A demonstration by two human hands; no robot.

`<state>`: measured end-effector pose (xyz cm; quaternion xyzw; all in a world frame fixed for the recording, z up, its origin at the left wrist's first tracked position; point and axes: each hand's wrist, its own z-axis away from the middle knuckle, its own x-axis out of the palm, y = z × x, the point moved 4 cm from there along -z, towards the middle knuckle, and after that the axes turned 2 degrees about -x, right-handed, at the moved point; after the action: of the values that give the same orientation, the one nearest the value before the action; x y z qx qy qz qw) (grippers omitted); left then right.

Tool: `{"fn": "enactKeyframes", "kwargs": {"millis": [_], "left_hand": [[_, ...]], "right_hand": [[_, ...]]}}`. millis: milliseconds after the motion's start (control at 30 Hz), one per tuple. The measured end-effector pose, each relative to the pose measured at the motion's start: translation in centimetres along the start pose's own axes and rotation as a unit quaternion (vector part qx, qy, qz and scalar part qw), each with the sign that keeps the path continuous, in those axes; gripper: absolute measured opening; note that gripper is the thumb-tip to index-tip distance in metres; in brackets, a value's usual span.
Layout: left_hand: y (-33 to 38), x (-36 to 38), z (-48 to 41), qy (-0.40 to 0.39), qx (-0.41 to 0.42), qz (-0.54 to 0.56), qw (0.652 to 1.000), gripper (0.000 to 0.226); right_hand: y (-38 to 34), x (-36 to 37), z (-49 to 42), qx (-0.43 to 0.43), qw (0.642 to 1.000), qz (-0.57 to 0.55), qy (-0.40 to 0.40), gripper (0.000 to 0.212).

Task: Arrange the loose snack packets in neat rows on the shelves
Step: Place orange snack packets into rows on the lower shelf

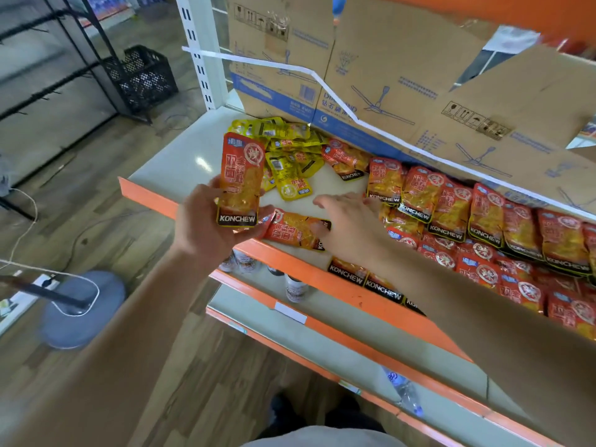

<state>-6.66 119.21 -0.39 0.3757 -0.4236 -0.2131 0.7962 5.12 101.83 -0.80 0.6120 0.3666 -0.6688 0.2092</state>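
My left hand [206, 225] grips an orange snack packet [240, 179] upright, lifted over the front left of the cream shelf [167, 162]. My right hand [346, 221] reaches over the shelf, fingers stretched flat, resting on a loose orange packet [295, 232] that lies sideways near the orange front edge. Rows of orange packets [483, 217] fill the shelf to the right. A loose heap of yellow packets [287, 150] lies at the back left, with two or three orange ones [346, 162] beside it.
Flattened cardboard boxes [371, 75] stand along the shelf's back. Lower shelves [322, 333] hold bottles [295, 288]. A black crate [142, 75] and a wire rack stand on the wooden floor at left, with a grey round base [80, 311] and white cable.
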Motion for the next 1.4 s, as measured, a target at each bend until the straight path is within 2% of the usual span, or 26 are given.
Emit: {"fn": "enactKeyframes", "kwargs": {"millis": [133,267,333,433,533,633,767,933,967,1033,1233,1400], "left_hand": [[-0.9,-1.2,0.5,0.029,-0.012,0.013,0.999,0.036],[-2.2,-3.2,0.7,0.080,0.016,-0.031,0.996,0.023],[-2.7,-3.6,0.8,0.086,0.008,-0.050,0.995,0.023],[-3.2,-3.8,0.8,0.087,0.006,-0.075,0.993,0.026],[-3.8,-3.1,0.4,0.081,0.003,-0.084,0.993,0.028],[-4.4,-0.9,0.3,0.051,0.005,-0.099,0.994,0.021],[-5.4,2.5,0.2,0.009,0.011,-0.108,0.994,0.017],[-6.2,6.5,1.6,-0.023,0.012,-0.116,0.993,0.013],[-6.3,7.3,2.0,-0.032,0.014,-0.121,0.992,0.014],[-6.6,8.6,2.9,-0.045,0.023,-0.133,0.990,0.018],[-8.2,13.8,7.0,-0.073,0.063,-0.166,0.981,0.012],[-11.0,19.5,11.6,-0.106,0.078,-0.170,0.977,0.013]], "right_hand": [[-1.0,1.6,-1.0,0.005,0.998,-0.006,-0.056,0.059],[-1.1,2.4,-1.2,0.034,0.997,-0.009,-0.070,0.059],[-1.0,2.3,-1.0,0.037,0.998,-0.017,-0.049,0.050],[-0.4,1.4,-0.4,0.032,0.996,-0.081,0.021,0.025],[0.5,-0.5,0.9,0.054,0.985,-0.138,0.091,0.018],[1.7,-2.5,2.7,0.108,0.961,-0.227,0.116,0.008],[4.0,-4.5,5.6,0.190,0.911,-0.334,0.146,0.022],[5.8,-6.7,10.0,0.210,0.848,-0.449,0.185,0.008],[6.2,-7.1,11.0,0.214,0.838,-0.464,0.190,0.011],[6.9,-7.7,12.9,0.222,0.826,-0.482,0.189,0.018],[9.0,-10.0,19.3,0.235,0.778,-0.543,0.211,0.012],[11.7,-12.3,26.2,0.240,0.777,-0.538,0.222,0.012]]}}
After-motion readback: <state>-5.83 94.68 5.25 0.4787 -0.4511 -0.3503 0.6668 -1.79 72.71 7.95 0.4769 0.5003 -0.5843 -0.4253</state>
